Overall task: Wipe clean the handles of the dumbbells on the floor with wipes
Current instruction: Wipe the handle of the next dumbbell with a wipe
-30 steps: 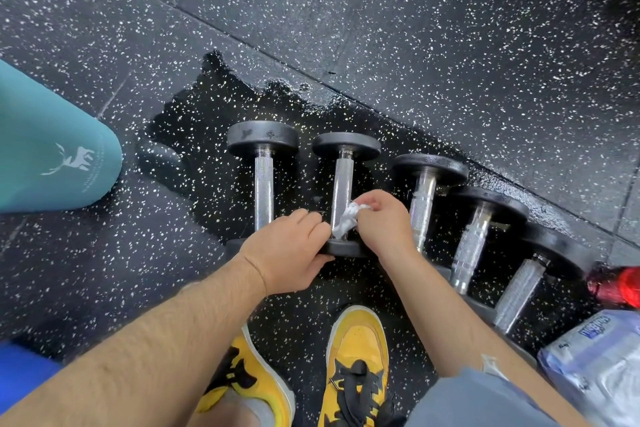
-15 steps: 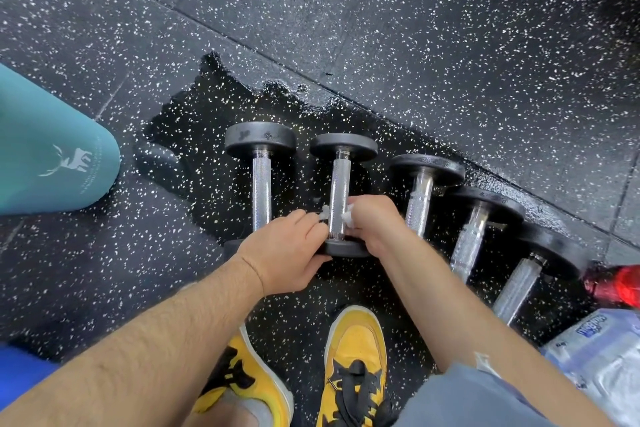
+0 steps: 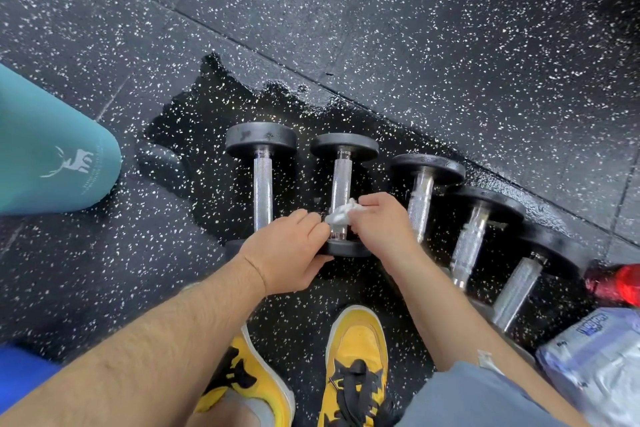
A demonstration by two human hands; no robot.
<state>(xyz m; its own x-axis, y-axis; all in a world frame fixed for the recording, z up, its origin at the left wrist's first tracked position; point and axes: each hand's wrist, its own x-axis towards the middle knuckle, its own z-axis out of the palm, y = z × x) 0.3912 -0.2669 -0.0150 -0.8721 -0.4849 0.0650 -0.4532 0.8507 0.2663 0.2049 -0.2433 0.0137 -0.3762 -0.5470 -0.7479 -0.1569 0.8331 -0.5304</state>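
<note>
Head view: my right hand (image 3: 384,218) pinches a crumpled white wipe (image 3: 341,213) round the near end of the chrome handle of the second dumbbell (image 3: 341,180). At its 9 o'clock, my left hand (image 3: 287,250) grips that dumbbell's near head on the speckled floor (image 3: 415,28).

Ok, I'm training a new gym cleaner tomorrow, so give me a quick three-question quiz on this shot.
1. How many dumbbells lie in the row on the floor?
2. True or false: the right hand presses the wipe on the leftmost dumbbell's handle.
3. The left hand holds: A) the teal bottle B) the near end of the second dumbbell from the left C) nothing.
Key: 1. five; 2. false, the wipe is on the second dumbbell's handle; 3. B.
</note>
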